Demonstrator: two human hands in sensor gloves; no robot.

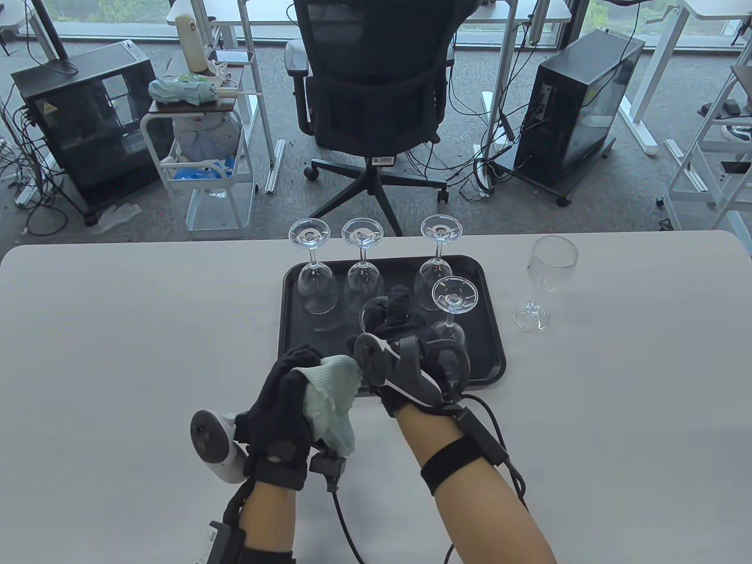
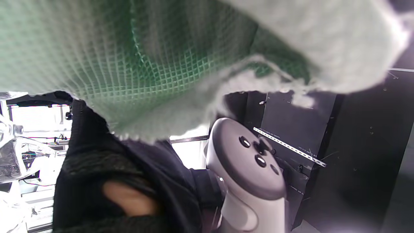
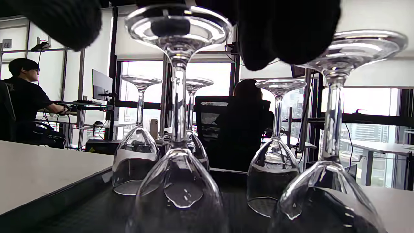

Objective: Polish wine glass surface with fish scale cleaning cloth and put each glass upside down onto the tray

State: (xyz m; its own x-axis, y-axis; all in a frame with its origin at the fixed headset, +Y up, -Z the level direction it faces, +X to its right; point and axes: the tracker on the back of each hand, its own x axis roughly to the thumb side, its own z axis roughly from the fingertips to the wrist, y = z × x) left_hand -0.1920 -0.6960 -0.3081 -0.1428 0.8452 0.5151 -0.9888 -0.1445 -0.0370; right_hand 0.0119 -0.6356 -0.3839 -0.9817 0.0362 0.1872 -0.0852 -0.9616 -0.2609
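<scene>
**Desk:** What are the hands doing?

**Photographer:** The left hand [image 1: 282,411], gloved in black, has its fingers curled round a pale green cleaning cloth [image 1: 330,399] bunched in the palm, held over the table [image 1: 117,352] just short of the tray's near edge. The right hand [image 1: 411,346] reaches over the black tray [image 1: 496,352], fingertips at the upturned foot of an inverted wine glass [image 3: 178,129]. Whether they pinch that foot or merely rest on it, I cannot tell (the wrist view shows dark fingertips just above the foot).

**Desk:** And the tray?

**Photographer:** Five glasses stand on it upside down: three along the far edge [image 1: 317,276], one front right [image 1: 451,311], and the one under the hand. A sixth glass [image 1: 543,282] stands upright on the table, right of the tray and apart from it.
</scene>
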